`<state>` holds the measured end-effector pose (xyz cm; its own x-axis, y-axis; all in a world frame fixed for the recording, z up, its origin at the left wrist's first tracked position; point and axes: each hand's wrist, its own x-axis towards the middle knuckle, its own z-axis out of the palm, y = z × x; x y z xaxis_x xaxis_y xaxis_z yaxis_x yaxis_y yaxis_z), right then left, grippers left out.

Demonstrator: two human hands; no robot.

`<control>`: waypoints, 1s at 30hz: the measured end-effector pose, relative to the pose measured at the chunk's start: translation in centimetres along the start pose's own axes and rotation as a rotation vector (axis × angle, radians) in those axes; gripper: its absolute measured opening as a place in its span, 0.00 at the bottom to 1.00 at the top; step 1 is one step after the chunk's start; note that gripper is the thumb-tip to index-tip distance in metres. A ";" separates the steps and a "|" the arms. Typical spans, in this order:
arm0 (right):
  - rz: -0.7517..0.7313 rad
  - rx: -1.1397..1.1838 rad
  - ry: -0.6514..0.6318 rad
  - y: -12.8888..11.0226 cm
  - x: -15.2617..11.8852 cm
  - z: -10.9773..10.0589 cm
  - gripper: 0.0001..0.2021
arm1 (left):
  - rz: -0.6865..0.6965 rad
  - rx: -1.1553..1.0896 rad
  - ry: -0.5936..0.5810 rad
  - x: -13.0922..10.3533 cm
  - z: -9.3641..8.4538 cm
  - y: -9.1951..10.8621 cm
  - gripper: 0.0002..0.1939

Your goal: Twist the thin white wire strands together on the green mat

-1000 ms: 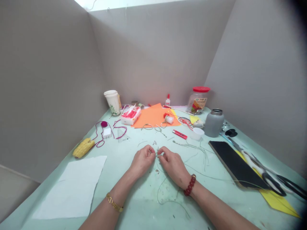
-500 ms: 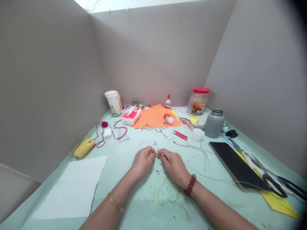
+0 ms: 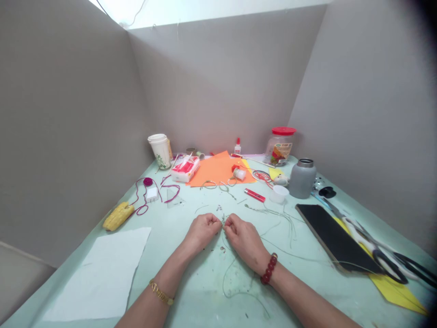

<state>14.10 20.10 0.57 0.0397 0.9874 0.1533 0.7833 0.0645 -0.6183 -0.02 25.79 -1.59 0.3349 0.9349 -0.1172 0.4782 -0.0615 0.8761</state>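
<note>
My left hand (image 3: 201,231) and my right hand (image 3: 243,237) meet at the middle of the pale green table (image 3: 191,291), fingertips pinched together on a thin greenish cord (image 3: 223,222). The cord trails down from the fingers and loops on the table (image 3: 235,291) between my forearms. A gold bracelet (image 3: 161,294) circles my left wrist and a red bead bracelet (image 3: 268,269) my right. More loose strands of cord (image 3: 283,216) lie to the right of my hands.
Around lie a white paper sheet (image 3: 99,278), yellow corn-shaped object (image 3: 118,216), charger with magenta cord (image 3: 152,194), paper cup (image 3: 160,150), tissue pack (image 3: 185,167), orange paper (image 3: 218,168), red lighter (image 3: 254,195), jar (image 3: 280,146), grey bottle (image 3: 302,178), black board (image 3: 336,239), scissors (image 3: 389,259). Grey partitions enclose three sides.
Both hands stay pinched on the cord with only small finger shifts. The view has tilted slightly, so everything on the table sits a little lower and further left.
</note>
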 end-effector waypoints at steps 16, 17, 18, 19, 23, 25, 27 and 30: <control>-0.108 -0.125 -0.060 -0.3 -0.2 -0.1 0.10 | 0.018 0.031 0.077 0.1 0.5 -0.1 0.10; -0.106 -0.124 -0.056 -0.3 -0.2 -0.1 0.09 | 0.012 0.003 0.045 0.2 0.4 -0.2 0.10; -0.104 -0.125 -0.053 -0.2 -0.2 -0.1 0.09 | 0.006 -0.023 0.012 0.3 0.3 -0.2 0.10; -0.100 -0.127 -0.050 -0.2 -0.3 -0.1 0.09 | 0.000 -0.041 -0.017 0.4 0.2 -0.2 0.11; -0.090 -0.143 -0.047 -0.1 -0.3 0.1 0.08 | 0.004 -0.040 -0.036 0.3 -0.3 0.3 0.14; -0.086 -0.148 -0.046 -0.1 -0.3 0.1 0.08 | 0.002 -0.026 -0.022 0.2 -0.2 0.3 0.14; -0.084 -0.151 -0.045 -0.1 -0.3 0.1 0.08 | 0.002 -0.022 -0.011 0.3 0.0 0.1 0.13; -0.092 -0.139 -0.041 -0.2 -0.3 0.1 0.10 | 0.017 -0.020 0.030 0.5 0.4 -0.4 0.12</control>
<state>13.88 19.82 0.57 -0.0596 0.9835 0.1709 0.8608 0.1373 -0.4901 0.25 26.13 -2.17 0.3184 0.9438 -0.0886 0.4559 -0.0706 0.8872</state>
